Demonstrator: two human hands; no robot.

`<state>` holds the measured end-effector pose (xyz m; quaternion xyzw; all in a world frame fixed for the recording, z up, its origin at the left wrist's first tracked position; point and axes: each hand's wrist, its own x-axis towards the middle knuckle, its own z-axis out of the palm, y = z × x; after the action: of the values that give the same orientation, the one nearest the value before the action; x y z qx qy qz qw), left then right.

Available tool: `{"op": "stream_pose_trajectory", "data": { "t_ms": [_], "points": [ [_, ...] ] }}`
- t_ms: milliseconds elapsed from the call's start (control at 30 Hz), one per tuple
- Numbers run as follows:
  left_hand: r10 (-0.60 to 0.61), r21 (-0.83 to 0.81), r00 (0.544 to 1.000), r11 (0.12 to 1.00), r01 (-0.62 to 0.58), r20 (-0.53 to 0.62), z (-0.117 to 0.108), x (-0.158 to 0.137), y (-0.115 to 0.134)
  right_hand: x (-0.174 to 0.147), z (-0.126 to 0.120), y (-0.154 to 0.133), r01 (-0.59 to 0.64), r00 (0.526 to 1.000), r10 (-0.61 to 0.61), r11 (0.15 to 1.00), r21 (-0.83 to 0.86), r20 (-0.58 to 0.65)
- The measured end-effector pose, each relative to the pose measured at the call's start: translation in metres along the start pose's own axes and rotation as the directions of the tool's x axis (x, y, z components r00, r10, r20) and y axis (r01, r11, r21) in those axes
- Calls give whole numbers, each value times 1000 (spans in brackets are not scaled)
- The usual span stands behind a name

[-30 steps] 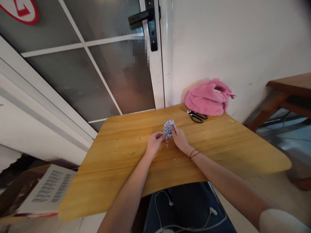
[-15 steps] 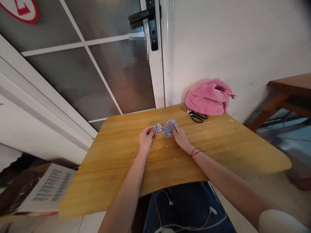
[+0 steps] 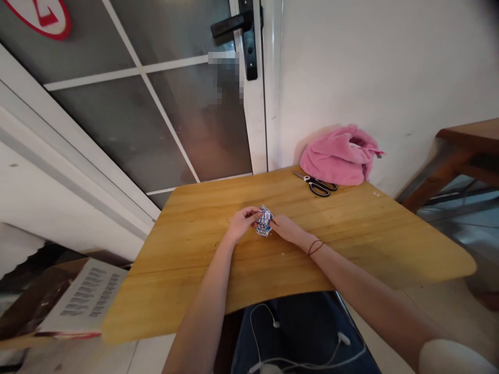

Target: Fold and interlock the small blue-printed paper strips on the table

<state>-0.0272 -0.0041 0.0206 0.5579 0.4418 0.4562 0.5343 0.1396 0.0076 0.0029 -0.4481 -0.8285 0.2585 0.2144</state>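
Observation:
Small blue-and-white cards [image 3: 264, 222] are bunched between my two hands, just above the middle of the wooden table [image 3: 187, 270]. My left hand [image 3: 245, 222] pinches the cards from the left side, its thumb on top. From the right, my right hand [image 3: 284, 226], with a red string at the wrist, has its fingers closed on the same bunch. The cards overlap, so which ones belong to which hand is hard to make out.
Black-handled scissors [image 3: 317, 184] lie at the table's back edge, beside a pink plush cloth [image 3: 339, 158] against the wall. A door with frosted panes [image 3: 187, 104] stands behind. On the floor at left is an open cardboard box [image 3: 83, 301]; white earphones [image 3: 312, 366] rest on my lap.
The two separate groups of cards have come together into one bunch. My right hand has moved lower and turned its cards downward, and the view has shifted slightly.

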Motion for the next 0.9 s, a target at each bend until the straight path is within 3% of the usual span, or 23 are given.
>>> {"op": "stream_pose_trajectory", "data": {
  "t_ms": [300, 467, 900],
  "points": [
    [-43, -42, 998, 998, 45, 51, -9, -1, -1, -4, 0, -3, 11, 999, -23, 966, 259, 41],
    [17, 10, 1000, 1000, -17, 18, -9, 1, -3, -5, 0, -5, 13, 999, -26, 927, 375, 30],
    [79, 157, 997, 985, -76, -17, -2, 0, 0, -6, 1, -6, -7, 999, -7, 914, 405, 33]
  ]
}}
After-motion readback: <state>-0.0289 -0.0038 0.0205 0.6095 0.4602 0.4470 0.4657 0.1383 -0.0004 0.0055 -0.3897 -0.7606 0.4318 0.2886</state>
